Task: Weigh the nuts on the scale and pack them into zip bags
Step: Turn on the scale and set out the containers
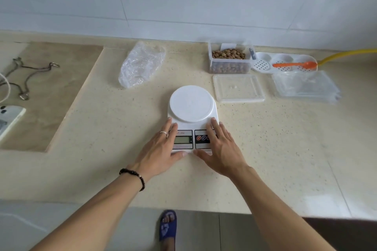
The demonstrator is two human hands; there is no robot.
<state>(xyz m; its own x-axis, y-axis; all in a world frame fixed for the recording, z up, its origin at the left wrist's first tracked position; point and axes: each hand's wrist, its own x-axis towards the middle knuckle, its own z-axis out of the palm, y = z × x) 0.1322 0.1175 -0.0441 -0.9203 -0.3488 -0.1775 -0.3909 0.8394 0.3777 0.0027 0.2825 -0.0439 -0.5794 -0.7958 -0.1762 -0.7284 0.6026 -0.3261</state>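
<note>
A white kitchen scale (191, 103) with a round bare platform stands in the middle of the beige counter. My left hand (161, 148) lies flat with straight fingers on the scale's left front corner, beside its display. My right hand (220, 146) lies flat on the right front corner and covers part of the buttons. Behind and to the right, a clear tub of brown nuts (229, 61) stands open. Its clear lid (238, 88) lies in front of it. A stack of clear zip bags (306, 86) lies further right.
A white perforated tray (265, 65) holds an orange spoon (295, 64) at the back right. A crumpled clear plastic bag (140, 65) lies at the back left. Metal hooks (30, 75) and a white object (10, 118) sit far left. The counter's front edge (142, 207) is near my body.
</note>
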